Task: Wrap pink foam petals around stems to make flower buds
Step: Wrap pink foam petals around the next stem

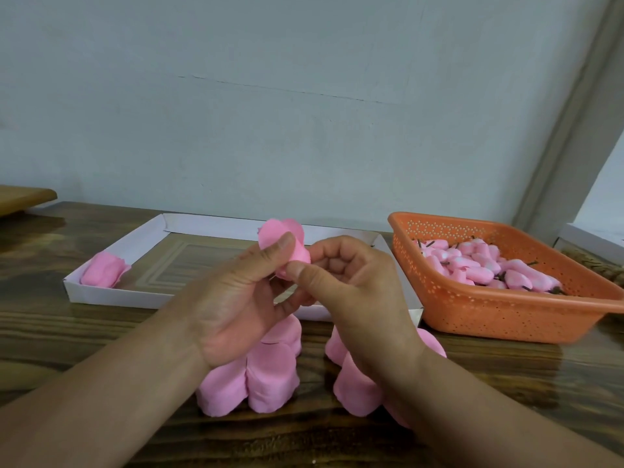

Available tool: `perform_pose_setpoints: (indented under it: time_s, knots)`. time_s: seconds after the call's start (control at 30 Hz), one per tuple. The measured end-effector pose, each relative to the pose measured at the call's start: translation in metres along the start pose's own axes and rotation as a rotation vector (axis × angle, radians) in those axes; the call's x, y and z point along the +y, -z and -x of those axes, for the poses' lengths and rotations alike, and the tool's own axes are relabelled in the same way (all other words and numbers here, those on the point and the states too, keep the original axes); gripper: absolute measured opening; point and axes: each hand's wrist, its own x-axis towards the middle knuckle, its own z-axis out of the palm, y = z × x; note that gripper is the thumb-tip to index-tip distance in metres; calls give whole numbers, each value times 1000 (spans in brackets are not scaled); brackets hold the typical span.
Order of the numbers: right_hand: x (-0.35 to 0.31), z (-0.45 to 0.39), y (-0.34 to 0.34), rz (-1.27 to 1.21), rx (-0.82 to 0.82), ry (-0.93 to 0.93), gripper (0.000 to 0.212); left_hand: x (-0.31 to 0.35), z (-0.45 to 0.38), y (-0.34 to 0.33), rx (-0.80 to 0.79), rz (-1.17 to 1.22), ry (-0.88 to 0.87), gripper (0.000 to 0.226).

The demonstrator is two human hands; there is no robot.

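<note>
Pink foam bud (285,246) stood upright between both hands, left hand (236,298) and right hand (351,285) each pinching its base, neither nearer.

A pale grey-blue plastered wall (304,113) filled the upper view, and a thin crack ran across it. Below it stretched a dark brown wood-grain table (84,332), glossy and catching soft light. A grey painted door or window frame (574,123) slanted down the right side, brightness beyond it. At far left sat the edge of a light wooden board (23,195).
</note>
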Motion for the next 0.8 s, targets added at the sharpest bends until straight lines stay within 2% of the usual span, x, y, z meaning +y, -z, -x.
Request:
perform_pose_setpoints:
  time_s: [0.07, 0.17, 0.3, 0.37, 0.43, 0.53, 0.67, 0.8]
  knots:
    - [-1, 0, 0, -59, -26, -37, 8, 2, 2, -1, -49, 3, 4, 92]
    - [-1, 1, -1, -20, -9, -24, 11, 1, 3, -5, -41, 27, -4, 89]
    - [4, 4, -3, 267, 84, 129, 21, -5, 2, -8, 61, 51, -33, 41]
    - [6, 6, -5, 307, 101, 135, 20, -6, 1, -10, 76, 64, -37, 38]
    - [6, 6, -5, 227, 91, 80, 16, -7, 0, -9, 82, 69, -42, 37]
    - [6, 5, -5, 56, 19, -45, 10, -7, 2, -11, 19, -29, -51, 19]
    - [6, 5, -8, -135, -99, -170, 5, -4, 6, -8, -69, -135, -21, 26]
    - [3, 6, -9, -319, -240, -307, 11, -2, 6, -5, -74, -192, 28, 29]
